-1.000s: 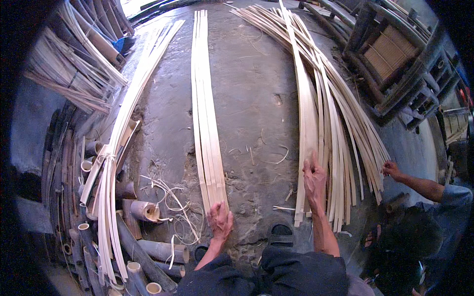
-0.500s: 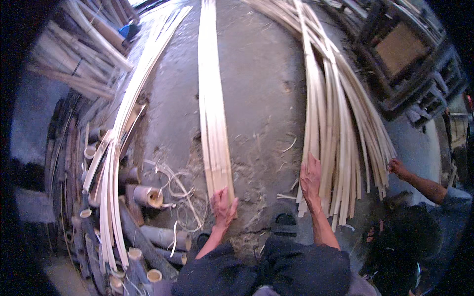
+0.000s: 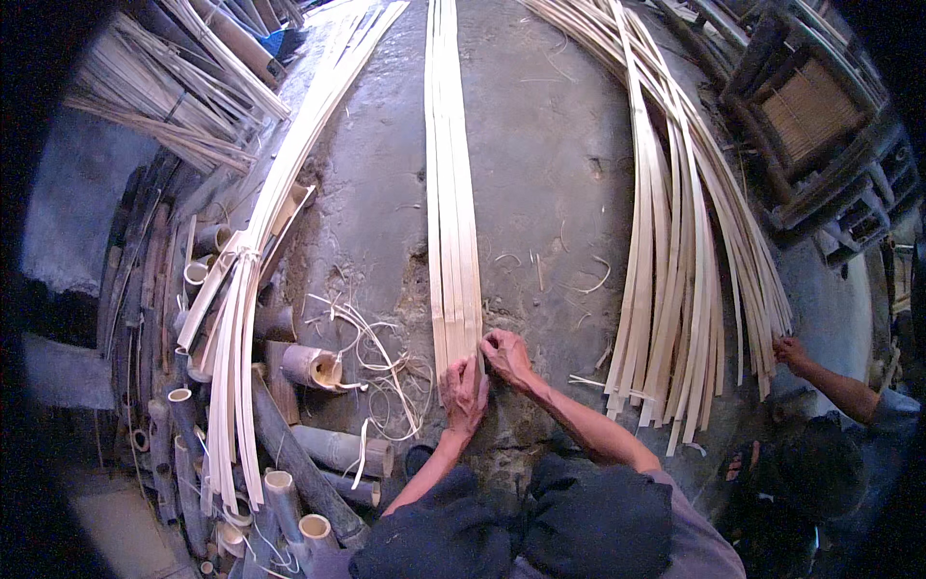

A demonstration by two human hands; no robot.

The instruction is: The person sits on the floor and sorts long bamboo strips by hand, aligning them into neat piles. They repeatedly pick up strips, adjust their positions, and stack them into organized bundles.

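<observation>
Fingers: both hands' fingers (image 3: 482, 340) are pressing flat, holding nothing, on the near strip ends.
Left hand (image 3: 464, 394): lying on the bamboo strips (image 3: 453, 212).
Right hand (image 3: 507, 355): touching them alongside.
Strips: lying lengthwise on the concrete floor (image 3: 550, 174).

The flat row of pale split bamboo strips (image 3: 453, 193) runs out of frame at twelve o'clock, so its far end is unseen; its near ends lie hidden under the left hand (image 3: 464, 394) and the right hand (image 3: 507, 355), whose grip cannot be judged. The fanned heap of long pale bamboo slats (image 3: 675, 251) is cut off toward one o'clock. At four o'clock another person's hand (image 3: 791, 352) touches the heap's edge, the body lost in dark blur. The cut bamboo tubes (image 3: 289, 482) at seven o'clock fade into shadow
</observation>
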